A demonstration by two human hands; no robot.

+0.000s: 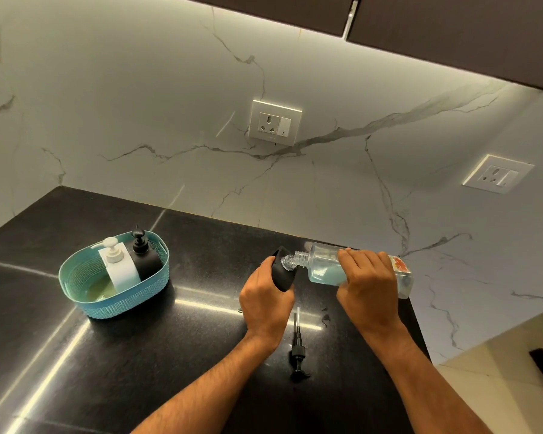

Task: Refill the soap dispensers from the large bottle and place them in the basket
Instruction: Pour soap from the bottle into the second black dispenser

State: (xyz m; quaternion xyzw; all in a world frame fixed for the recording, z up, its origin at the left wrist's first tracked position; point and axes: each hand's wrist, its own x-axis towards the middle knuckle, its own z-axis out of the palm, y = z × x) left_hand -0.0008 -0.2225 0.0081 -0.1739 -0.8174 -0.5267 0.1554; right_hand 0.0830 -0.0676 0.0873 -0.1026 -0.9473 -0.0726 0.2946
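Nearest the camera, a black pump head (pixel 297 355) lies loose on the dark desk (pixel 138 355), between the person's forearms, its tube pointing away. Just beyond it, the left hand (pixel 265 303) has its grip wrapped round a black dispenser (pixel 283 275), tilted with its open mouth toward the right. The right hand (pixel 368 285) has its grip curled over the large clear bottle (pixel 326 264), held almost on its side; its threaded neck meets the dispenser's mouth through what looks like a small clear funnel (pixel 288 261). Bluish soap sits low in the bottle.

By my judgement the task is well along: a white dispenser (pixel 116 261) and another black one (pixel 143 256) already stand, pumps on, in the teal basket (pixel 76 277) at the far left. Left to do: finish this pour, screw the pump back, carry the dispenser over.

A few drops (pixel 325 319) lie on the desk near the right wrist. Nothing stands between the hands and the basket. Two wall sockets (pixel 275 122) sit on the marble behind.
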